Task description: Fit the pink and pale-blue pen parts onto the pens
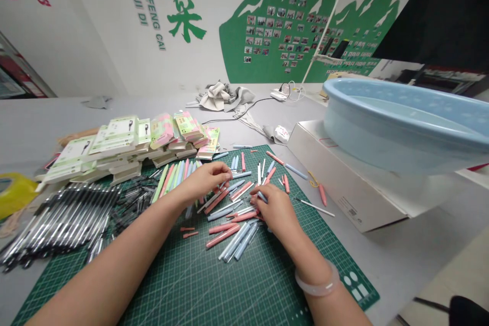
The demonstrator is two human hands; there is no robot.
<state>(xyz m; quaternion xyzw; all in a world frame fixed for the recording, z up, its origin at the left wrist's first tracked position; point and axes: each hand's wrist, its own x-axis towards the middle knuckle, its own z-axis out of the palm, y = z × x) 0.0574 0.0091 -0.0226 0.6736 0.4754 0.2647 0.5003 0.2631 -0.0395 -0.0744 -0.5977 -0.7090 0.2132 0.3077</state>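
Observation:
My left hand (209, 179) is closed in a pinch above the loose pen parts; what its fingertips hold, if anything, is too small to make out. To its right, my right hand (275, 206) has its fingers curled around a light blue pen part (262, 196). Below and between the hands, pink pen barrels (223, 236), light blue pen barrels (240, 240) and thin white refills lie scattered on a green cutting mat (191, 285). Behind my left wrist is a row of green, pink and blue pens (168, 179). Small pink clips (190, 234) rest near my left forearm.
Stacked pen boxes (118, 135) and many clear black-capped pens (72, 219) occupy the left side, beside a yellow tape roll (15, 193). At right, a blue basin (382, 137) stands on a white carton (344, 188). Crumpled grey cloth (225, 96) and a cable lie behind.

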